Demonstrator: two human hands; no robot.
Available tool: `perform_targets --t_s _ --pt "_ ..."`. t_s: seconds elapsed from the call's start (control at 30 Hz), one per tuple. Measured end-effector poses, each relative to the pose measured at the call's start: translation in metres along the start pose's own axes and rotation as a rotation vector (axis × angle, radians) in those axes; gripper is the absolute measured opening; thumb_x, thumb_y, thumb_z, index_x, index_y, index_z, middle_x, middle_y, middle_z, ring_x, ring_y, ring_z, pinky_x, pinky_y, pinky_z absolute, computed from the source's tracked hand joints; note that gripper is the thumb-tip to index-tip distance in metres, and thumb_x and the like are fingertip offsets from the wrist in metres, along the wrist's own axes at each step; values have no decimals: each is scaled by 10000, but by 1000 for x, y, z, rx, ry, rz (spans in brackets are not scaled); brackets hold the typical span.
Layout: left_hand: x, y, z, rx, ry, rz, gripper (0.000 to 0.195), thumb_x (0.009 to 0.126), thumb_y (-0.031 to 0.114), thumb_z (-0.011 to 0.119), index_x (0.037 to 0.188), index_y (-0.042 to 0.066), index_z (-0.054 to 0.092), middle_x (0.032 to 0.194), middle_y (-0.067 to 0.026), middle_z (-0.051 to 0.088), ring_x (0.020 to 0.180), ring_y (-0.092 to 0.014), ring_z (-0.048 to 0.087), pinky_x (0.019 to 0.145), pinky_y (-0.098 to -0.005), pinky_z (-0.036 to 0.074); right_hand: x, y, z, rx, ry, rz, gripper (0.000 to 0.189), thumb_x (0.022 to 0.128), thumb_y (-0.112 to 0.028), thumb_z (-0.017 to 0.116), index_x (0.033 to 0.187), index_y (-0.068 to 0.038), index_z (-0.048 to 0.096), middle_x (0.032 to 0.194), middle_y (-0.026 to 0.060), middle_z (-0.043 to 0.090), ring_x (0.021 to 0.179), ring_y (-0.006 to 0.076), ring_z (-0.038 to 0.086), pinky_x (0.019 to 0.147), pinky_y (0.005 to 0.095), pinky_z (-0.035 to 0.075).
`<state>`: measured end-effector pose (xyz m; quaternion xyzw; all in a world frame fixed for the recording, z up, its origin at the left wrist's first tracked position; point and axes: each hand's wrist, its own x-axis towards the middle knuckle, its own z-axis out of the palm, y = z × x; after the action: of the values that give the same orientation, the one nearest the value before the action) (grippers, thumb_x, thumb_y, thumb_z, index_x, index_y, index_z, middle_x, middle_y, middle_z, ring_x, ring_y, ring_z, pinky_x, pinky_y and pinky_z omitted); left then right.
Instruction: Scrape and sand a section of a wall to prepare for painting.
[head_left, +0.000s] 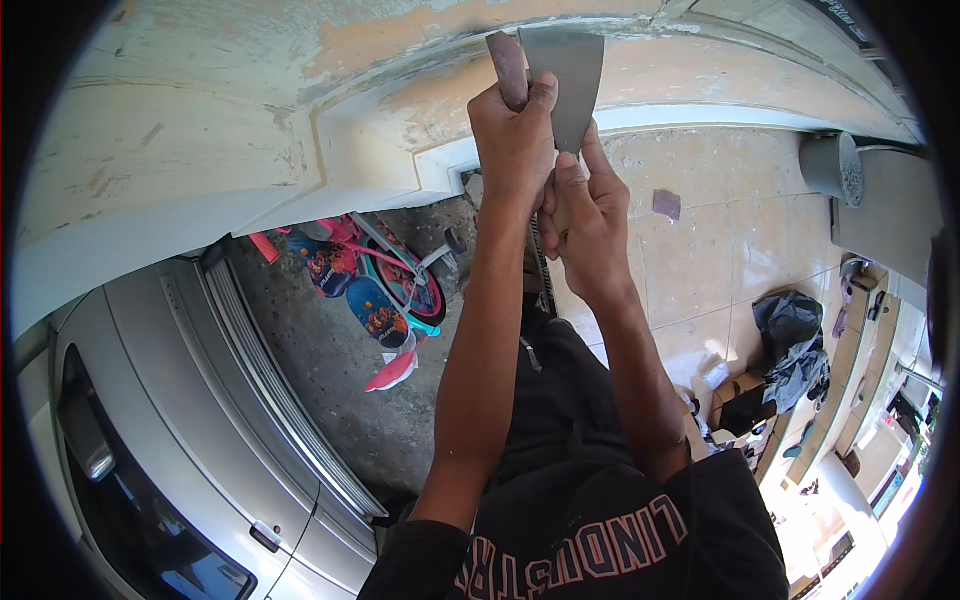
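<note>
My left hand (517, 135) grips a folded piece of reddish-brown sandpaper (510, 71), with the thumb lying against the edge of a broad metal putty knife blade (566, 82). My right hand (589, 210) is closed around the putty knife's handle, just below the blade. The blade points up towards a wall (675, 75) with patchy, scraped paint; whether it touches the wall I cannot tell. Both hands are close together, the left one a little higher. Another reddish-brown sandpaper piece (667, 205) lies on the tiled floor to the right.
A silver car (217, 450) stands at the lower left. Near it on the concrete lies a child's bicycle (409, 277) with training wheels. A grey bucket (832, 169) is at the right, black plastic bags (791, 330) and a cardboard box (739, 386) lower down, beside tiled steps (832, 375).
</note>
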<state>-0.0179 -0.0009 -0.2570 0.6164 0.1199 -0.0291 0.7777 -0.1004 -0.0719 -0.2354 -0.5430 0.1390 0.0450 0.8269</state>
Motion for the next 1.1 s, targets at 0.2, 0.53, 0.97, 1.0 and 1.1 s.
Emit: perform_targets --t_s 0.2,0.53,0.97,1.0,1.1 --pt "-6 27 15 -100 112 -122 237 882 114 651 744 -71 597 630 -25 536 589 -92 449 520 -288 395 -9 -38 9 78 17 141 507 1034 -203 420 1504 -76 277 641 -5 467 421 33 400 333 185 294" --pt "-2 -17 32 -51 196 131 295 900 129 666 679 -22 541 594 4 502 555 -80 417 506 -288 354 21 -1 -48 -683 13 -214 554 1012 -167 473 1491 11 258 600 4 485 496 54 423 475 232 394" --pt "-4 -7 23 -65 189 81 213 900 143 674 831 -57 648 691 -25 604 617 -78 501 566 -257 414 8 -20 -28 -107 -65 79 516 1041 -223 400 1513 -73 257 591 -15 456 407 46 405 353 194 310" --pt "-2 -2 26 -120 187 60 216 899 146 679 824 -55 649 697 -24 603 619 -78 504 566 -259 417 9 -26 -28 -122 -80 93 524 1040 -223 405 1515 -65 249 584 -17 448 412 45 400 361 198 316" --pt "-2 -7 31 -129 187 50 223 897 163 695 838 -48 654 692 -17 595 601 -76 498 532 -254 413 27 -9 -56 -338 -127 -72 538 1040 -220 414 1517 -49 233 570 -24 427 420 41 386 380 203 330"
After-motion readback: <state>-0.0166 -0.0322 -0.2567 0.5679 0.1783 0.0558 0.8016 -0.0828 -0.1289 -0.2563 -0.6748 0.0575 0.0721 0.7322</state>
